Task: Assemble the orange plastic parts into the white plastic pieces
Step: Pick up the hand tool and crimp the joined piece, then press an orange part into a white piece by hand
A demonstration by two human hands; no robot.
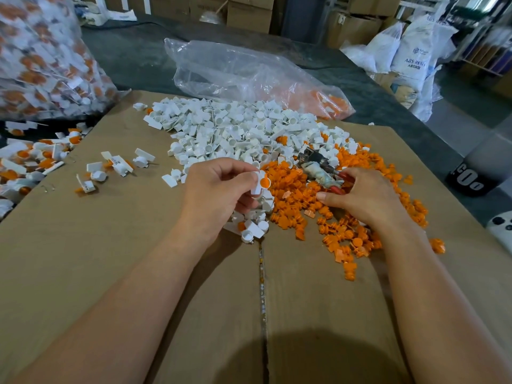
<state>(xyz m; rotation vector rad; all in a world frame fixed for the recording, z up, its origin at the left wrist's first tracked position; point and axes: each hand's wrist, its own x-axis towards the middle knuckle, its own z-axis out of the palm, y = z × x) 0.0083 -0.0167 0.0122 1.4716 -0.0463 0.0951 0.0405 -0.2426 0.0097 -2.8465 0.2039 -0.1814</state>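
The white plastic pieces (235, 131) lie in a loose heap. The orange plastic parts (291, 195) form a pile touching its near right edge.

Dark grey counter (133, 51), overlaid with a flat brown cardboard sheet (110, 245), seam down its middle. On the cardboard: a wide heap of white pieces (235, 128) at far centre, touching a spread of orange parts (299, 189) to its right. Left of these, a few assembled pieces (116, 164), scattered apart. Across the cardboard's far edge, a crumpled clear bag (235, 67). At far left on the counter, a bulging bag (41, 59) of white-and-orange pieces.
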